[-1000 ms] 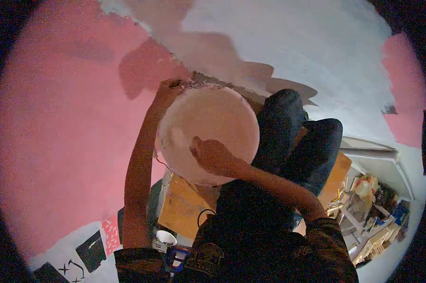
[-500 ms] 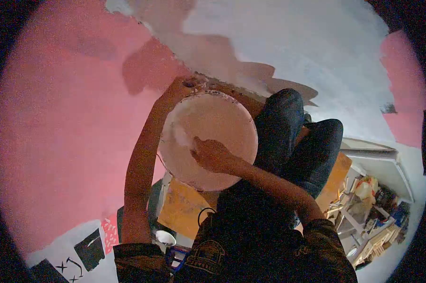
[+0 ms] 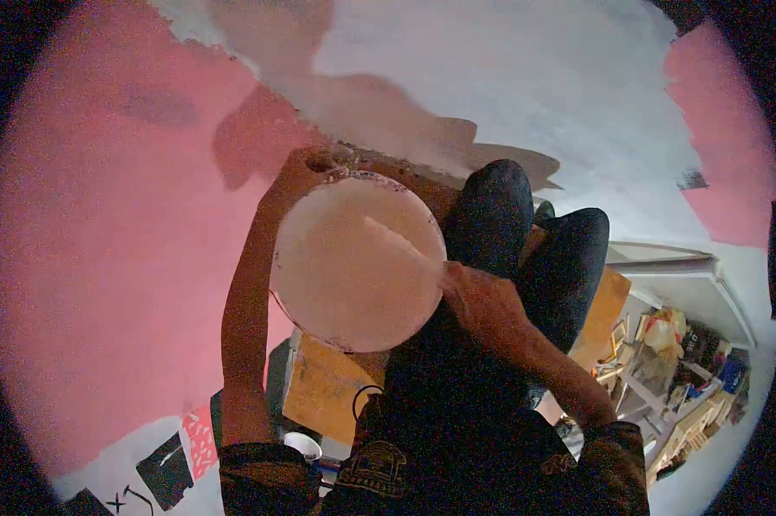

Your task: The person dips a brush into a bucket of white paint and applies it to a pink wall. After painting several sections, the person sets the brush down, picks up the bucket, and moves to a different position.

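A round bucket of pale, pinkish paint sits before my lap, its rim smeared with paint. At the bucket's far left rim, my left hand is closed around the edge. My right hand is closed at the right side of the bucket, by the rim. From it a pale, paint-coated stick reaches over the paint toward the middle of the bucket.
A wall painted pink and white stands ahead and to the left. My bent knees are right of the bucket. Below lie an orange-brown board, a white bowl and, lower right, piled wood scraps.
My right hand has moved from over the middle of the bucket to its right rim, bringing the stick into view. My left hand stays on the rim; the view has shifted slightly.
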`<state>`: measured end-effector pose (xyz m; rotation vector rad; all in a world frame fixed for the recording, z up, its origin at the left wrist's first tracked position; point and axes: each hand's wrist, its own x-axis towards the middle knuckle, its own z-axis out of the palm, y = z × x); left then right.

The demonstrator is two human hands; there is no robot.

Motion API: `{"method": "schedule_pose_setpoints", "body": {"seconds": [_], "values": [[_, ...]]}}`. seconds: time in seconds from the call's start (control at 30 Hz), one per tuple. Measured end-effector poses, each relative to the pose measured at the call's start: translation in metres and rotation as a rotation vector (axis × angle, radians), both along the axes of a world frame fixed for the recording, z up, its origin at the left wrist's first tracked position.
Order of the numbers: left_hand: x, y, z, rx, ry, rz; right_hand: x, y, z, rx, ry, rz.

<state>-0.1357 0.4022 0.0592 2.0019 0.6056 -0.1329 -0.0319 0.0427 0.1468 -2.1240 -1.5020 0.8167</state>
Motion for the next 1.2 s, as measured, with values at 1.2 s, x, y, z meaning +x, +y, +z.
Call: {"method": "schedule_pose_setpoints", "body": {"seconds": [1.2], "values": [[0.033,0.006,-0.025,0.055,-0.078,0.101,-0.035,-0.034,-0.048,0.183,-0.086,0.023]]}}
